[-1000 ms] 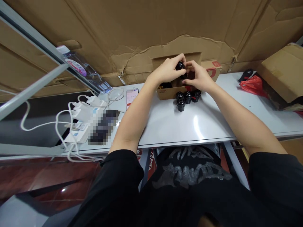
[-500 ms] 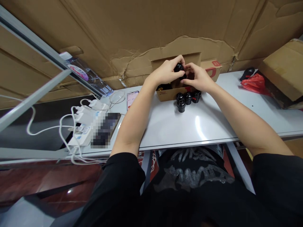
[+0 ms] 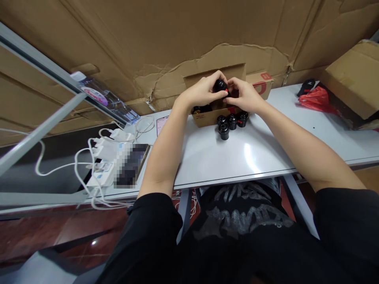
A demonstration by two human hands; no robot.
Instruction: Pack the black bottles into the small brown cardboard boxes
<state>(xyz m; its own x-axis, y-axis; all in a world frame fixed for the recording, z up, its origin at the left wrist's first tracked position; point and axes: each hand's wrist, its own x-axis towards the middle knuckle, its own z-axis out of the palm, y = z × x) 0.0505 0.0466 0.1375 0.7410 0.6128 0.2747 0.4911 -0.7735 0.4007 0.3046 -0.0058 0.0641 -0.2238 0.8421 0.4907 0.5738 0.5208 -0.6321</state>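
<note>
Over an open cardboard box (image 3: 211, 117), my left hand (image 3: 200, 92) is closed around a shiny black cylindrical part (image 3: 220, 85) with a rounded, stepped top. A small red mark shows on its side, by the thumb. My right hand (image 3: 245, 94) is closed at the right side of the same part, fingertips and thumb against it; its exact grip is partly hidden. In front of the box several similar black parts (image 3: 224, 131) stand close together on the white table (image 3: 213, 161). More dark pieces lie inside the box, mostly hidden by my hands.
At left are a power strip (image 3: 102, 175) with white cables, a blurred-out phone (image 3: 132, 163), another phone (image 3: 161, 124) and a leaning water bottle (image 3: 106, 98). A red plastic bag (image 3: 315, 100), a black item (image 3: 306, 86) and a cardboard carton (image 3: 353, 81) are at right.
The view has shifted slightly. The black part has turned a little in my hands, and its red mark now shows. Both hands stay over the box.
</note>
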